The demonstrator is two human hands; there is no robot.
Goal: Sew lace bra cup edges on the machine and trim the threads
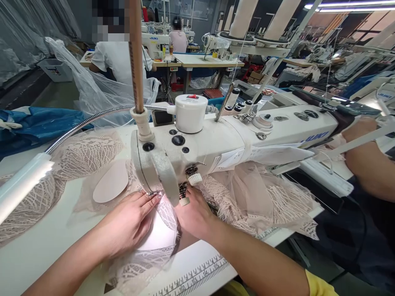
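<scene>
Between the two hands lies a pale pink lace piece with a smooth white rounded panel point(152, 238), its far edge running beneath the head of a white metal sewing machine point(224, 137). The hands flank that head, presumably so the cloth stays flat and guided from both sides. Left of the hands, a glowing white tube lamp point(26, 185) leans in, likely to light the close work. A smooth beige oval panel point(110, 181) rests just beyond the left hand point(134, 220) on the white bench point(49, 238); a crumpled heap of beige lace and mesh point(247, 197) sits right of the right hand point(196, 211), perhaps kept within reach.

The left hand is palm down, fingers close together and extended toward the machine's metal foot, pressing on the lace piece; whether it also pinches the cloth is unclear. The right forearm slants in from the lower right, its wrist low; the machine head hides those fingertips, so their grip cannot be judged
</scene>
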